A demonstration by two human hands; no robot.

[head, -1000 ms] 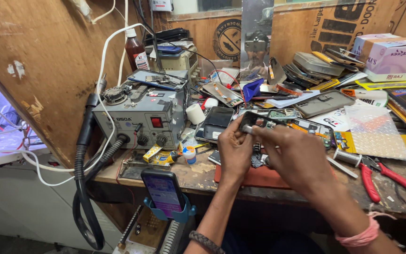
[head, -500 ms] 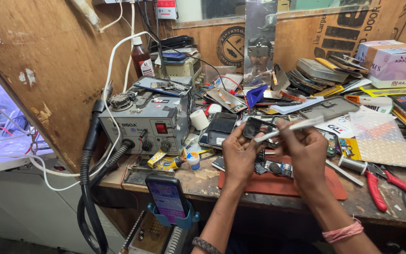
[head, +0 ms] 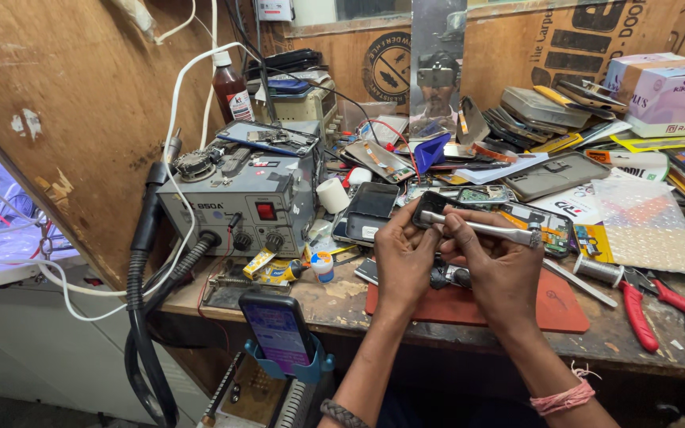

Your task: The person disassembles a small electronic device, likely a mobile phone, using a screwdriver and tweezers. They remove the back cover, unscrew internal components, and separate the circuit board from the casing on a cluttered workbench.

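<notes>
Your left hand (head: 402, 257) grips a small dark phone part (head: 431, 208), mostly hidden by your fingers, while your right hand (head: 495, 265) is closed around a silver screwdriver (head: 481, 228) whose tip meets that part. Both hover above the red mat (head: 560, 305) on the cluttered surface (head: 342, 305). Red-handled pliers (head: 650, 305) lie right, a grey rework station (head: 235, 208) left, and a phone (head: 281, 333) sits in a blue cradle (head: 311, 371), partly cut off below.

Lit phone screen (head: 279, 334) bottom ctr; pink-white box (head: 667, 89) top rt.
</notes>
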